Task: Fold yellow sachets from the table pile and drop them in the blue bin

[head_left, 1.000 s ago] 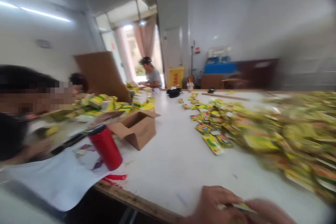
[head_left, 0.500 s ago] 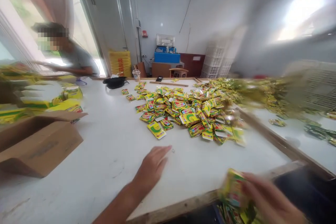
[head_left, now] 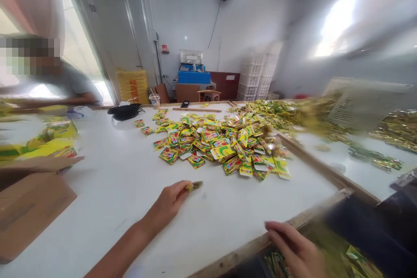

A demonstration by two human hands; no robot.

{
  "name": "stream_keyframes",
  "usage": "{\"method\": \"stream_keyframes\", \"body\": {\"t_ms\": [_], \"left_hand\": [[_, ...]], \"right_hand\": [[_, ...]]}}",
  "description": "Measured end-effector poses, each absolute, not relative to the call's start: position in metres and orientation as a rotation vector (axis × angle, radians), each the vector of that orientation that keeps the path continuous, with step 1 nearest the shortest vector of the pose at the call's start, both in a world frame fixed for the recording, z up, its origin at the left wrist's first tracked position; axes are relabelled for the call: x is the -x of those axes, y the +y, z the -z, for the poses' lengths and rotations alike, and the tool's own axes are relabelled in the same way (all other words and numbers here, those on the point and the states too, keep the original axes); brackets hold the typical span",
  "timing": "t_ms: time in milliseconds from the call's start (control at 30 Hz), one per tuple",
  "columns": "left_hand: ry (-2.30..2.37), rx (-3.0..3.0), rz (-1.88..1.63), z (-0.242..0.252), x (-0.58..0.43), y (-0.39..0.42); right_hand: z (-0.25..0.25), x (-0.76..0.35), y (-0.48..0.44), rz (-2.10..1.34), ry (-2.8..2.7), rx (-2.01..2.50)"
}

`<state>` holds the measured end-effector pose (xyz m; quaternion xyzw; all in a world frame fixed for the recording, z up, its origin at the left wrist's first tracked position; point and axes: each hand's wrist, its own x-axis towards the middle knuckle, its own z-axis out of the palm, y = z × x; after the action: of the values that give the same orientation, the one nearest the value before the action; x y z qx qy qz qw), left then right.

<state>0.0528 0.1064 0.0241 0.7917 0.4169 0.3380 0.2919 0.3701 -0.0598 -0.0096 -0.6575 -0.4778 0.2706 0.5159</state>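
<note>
My left hand [head_left: 174, 195] is over the white table [head_left: 137, 221], its fingers closed on a small flat yellow-green carton [head_left: 196, 185] seen nearly edge-on. Just beyond it spreads a heap of small yellow, green and red cartons [head_left: 221, 150], some with white flaps standing out. Down at the near wooden edge [head_left: 241, 254], my right hand [head_left: 295, 245] has its fingers stretched to the left, with nothing visible in them. Below that hand, partly hidden by it, lie shiny green-yellow packets [head_left: 276, 265].
A brown cardboard box [head_left: 35, 213] stands at the left. Further right, past a wooden strip [head_left: 309, 165], are more shiny packets [head_left: 374, 158] and a white crate [head_left: 355, 104]. A black bag [head_left: 124, 111] and a cup [head_left: 155, 99] sit at the back. Another person [head_left: 65, 78] is at the left.
My left hand, bare before, now holds a carton; one from the heap's near edge is gone from its place. My right hand has let go of a yellow carton. The view has turned right.
</note>
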Motion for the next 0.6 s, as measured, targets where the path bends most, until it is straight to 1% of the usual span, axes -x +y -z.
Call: {"method": "stream_keyframes", "body": {"t_ms": [67,167,300,467,600], "left_hand": [[1.031,-1.863,-0.854,-0.018,-0.052,0.071],[0.927,-1.403,-0.900,-0.005,-0.056,0.028],[0.915,-1.033,-0.968,-0.001,-0.064,-0.002],[0.977,-0.900,-0.966,-0.013,-0.063,-0.003],[0.941,-0.822,-0.883,-0.016,-0.052,0.004]], "right_hand": [[0.002,-0.325,-0.028,-0.847,-1.130,1.375],[0.002,-0.266,0.005,-1.176,-1.125,1.125],[0.013,-0.228,0.021,-1.475,-1.007,0.995],[0.010,-0.225,0.027,-1.819,-0.852,0.931],[0.006,-0.231,0.027,-1.906,-0.886,0.863]]}}
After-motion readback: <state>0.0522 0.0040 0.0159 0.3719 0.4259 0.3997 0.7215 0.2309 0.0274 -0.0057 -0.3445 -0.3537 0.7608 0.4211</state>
